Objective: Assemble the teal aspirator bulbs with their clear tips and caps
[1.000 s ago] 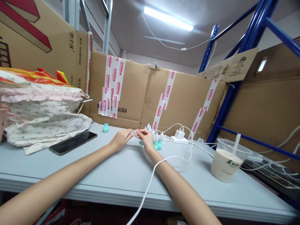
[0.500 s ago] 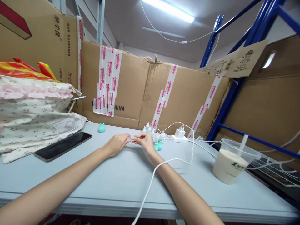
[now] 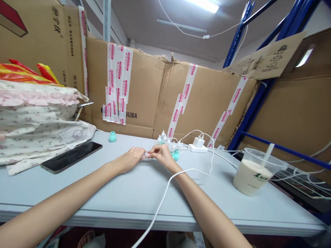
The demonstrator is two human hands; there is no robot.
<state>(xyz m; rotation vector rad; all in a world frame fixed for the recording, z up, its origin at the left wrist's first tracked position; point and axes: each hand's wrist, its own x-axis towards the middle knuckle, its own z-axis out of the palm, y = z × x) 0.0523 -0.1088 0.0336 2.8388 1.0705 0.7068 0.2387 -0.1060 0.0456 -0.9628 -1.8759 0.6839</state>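
Near the middle of the table, my left hand (image 3: 131, 159) and my right hand (image 3: 162, 156) meet at a small clear plastic piece (image 3: 145, 155). Both sets of fingers are closed around it, one hand at each side; its exact shape is mostly hidden. Just behind my right hand stand several teal bulbs (image 3: 176, 155) with pointed translucent tips, partly covered by that hand. A single teal bulb (image 3: 112, 137) without a tip, its mouth upward, stands farther back on the left.
A phone (image 3: 72, 157) and a flowered cloth bag (image 3: 38, 127) lie left. A white charger (image 3: 198, 142) sits in a power strip at the back; its white cable (image 3: 165, 193) crosses over my right forearm. A lidless drink cup (image 3: 252, 177) with a straw stands right. Cardboard (image 3: 144, 93) walls the back.
My hands stay together on the clear piece, with slight finger movement; the left hand now covers more of it. The camera view has tilted and shifted a little.
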